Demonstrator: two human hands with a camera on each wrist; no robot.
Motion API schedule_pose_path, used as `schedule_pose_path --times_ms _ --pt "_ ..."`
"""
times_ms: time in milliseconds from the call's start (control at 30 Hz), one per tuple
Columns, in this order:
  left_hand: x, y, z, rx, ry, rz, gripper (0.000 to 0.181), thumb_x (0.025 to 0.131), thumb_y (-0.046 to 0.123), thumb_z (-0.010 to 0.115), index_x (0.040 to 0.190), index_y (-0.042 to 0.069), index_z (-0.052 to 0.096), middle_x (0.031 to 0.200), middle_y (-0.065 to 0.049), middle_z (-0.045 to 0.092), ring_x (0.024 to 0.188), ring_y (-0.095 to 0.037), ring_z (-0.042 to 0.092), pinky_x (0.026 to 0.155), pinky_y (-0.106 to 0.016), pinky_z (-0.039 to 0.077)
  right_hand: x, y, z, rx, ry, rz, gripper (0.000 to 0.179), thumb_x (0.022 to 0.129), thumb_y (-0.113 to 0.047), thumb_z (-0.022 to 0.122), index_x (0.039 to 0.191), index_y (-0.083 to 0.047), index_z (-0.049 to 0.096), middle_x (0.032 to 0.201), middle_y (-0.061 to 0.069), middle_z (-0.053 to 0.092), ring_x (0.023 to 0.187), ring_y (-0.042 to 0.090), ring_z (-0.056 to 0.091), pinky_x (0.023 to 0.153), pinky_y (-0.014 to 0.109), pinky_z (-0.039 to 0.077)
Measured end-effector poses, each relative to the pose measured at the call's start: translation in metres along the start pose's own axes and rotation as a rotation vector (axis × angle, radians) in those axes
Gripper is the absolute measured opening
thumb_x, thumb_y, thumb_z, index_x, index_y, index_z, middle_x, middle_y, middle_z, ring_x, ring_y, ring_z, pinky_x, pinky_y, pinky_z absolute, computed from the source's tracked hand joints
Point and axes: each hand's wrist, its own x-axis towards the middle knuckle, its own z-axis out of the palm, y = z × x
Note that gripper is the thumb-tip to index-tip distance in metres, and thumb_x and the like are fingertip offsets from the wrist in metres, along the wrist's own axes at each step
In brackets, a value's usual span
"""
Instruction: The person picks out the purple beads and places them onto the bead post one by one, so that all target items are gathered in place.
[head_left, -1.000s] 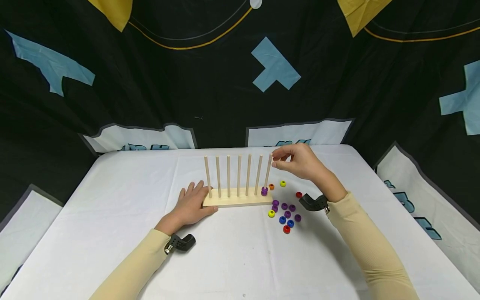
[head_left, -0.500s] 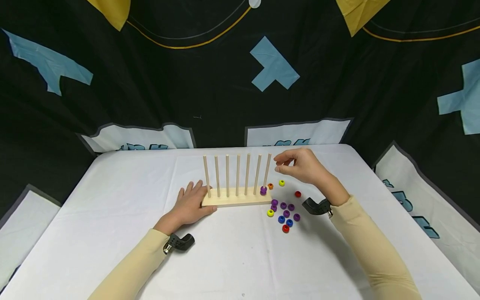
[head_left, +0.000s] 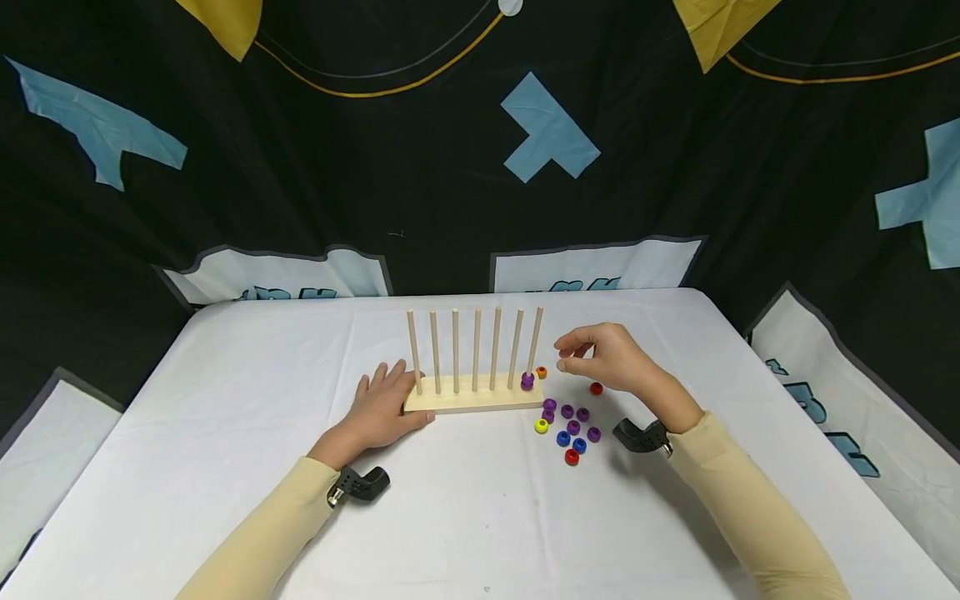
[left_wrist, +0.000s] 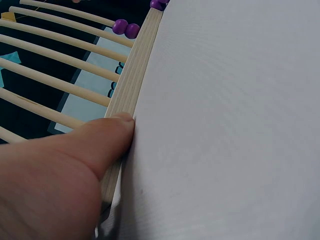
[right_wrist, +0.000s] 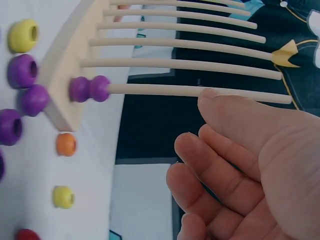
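A wooden peg rack [head_left: 472, 398] with several upright pegs stands mid-table. Two purple beads [right_wrist: 90, 88] sit stacked at the bottom of its rightmost peg [head_left: 536, 337]. At the rack's left end, my left hand [head_left: 378, 410] holds the base, its thumb [left_wrist: 112, 137] along the front edge and other fingers spread to the left and behind. My right hand [head_left: 603, 358] hovers right of the rack, above the table, fingers loosely bent. No bead shows between its thumb and fingers. Beneath it lies a yellow bead [right_wrist: 63, 197], hidden in the head view.
Loose beads lie right of the rack: several purple ones [head_left: 573, 427], blue beads [head_left: 563, 438], red beads [head_left: 572, 457], a yellow bead [head_left: 542, 426] and an orange bead [head_left: 542, 372]. A white cloth [head_left: 450, 517] covers the table. A dark patterned curtain [head_left: 435, 192] hangs behind.
My right hand has moved away from the top of the rightmost peg, rightward and down, now covering the far yellow bead. The left hand and rack have stayed put.
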Motion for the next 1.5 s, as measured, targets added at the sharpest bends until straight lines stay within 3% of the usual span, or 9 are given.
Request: schedule_pose_path --times_ms 167,467,1033,1500 --pt "0.0 0.0 0.0 0.005 -0.003 -0.002 0.069 0.095 0.038 0.067 0.15 0.004 0.046 0.161 -0.035 0.028 0.15 -0.061 0.016 0.117 -0.078 0.01 -0.008 0.009 0.009 0.019 -0.026 0.03 0.023 0.087 -0.011 0.079 0.108 0.0 0.077 0.096 0.009 0.078 0.084 0.019 0.062 0.061 0.024 0.052" --pt "0.0 -0.001 -0.001 0.003 -0.001 -0.006 0.068 0.095 0.038 0.067 0.15 0.004 0.046 0.162 -0.035 0.028 0.151 -0.061 0.016 0.117 -0.078 0.01 -0.018 0.022 0.021 -0.007 -0.029 0.03 0.021 0.087 -0.011 0.079 0.105 0.0 0.078 0.097 0.008 0.079 0.083 0.014 0.063 0.073 0.026 0.052" --pt "0.0 -0.001 0.0 0.005 -0.004 -0.002 0.068 0.095 0.039 0.067 0.15 0.005 0.046 0.161 -0.034 0.029 0.15 -0.061 0.016 0.117 -0.078 0.011 -0.03 0.032 0.031 0.041 -0.051 0.064 0.021 0.087 -0.006 0.077 0.106 0.002 0.076 0.092 0.009 0.077 0.077 0.013 0.059 0.065 0.02 0.051" --pt "0.001 -0.002 0.002 0.003 -0.001 -0.003 0.069 0.094 0.04 0.067 0.15 0.004 0.046 0.162 -0.034 0.029 0.151 -0.061 0.016 0.117 -0.078 0.01 -0.032 0.036 0.034 0.055 -0.078 0.068 0.02 0.085 -0.002 0.075 0.105 0.001 0.076 0.091 0.007 0.076 0.076 0.012 0.059 0.068 0.021 0.052"
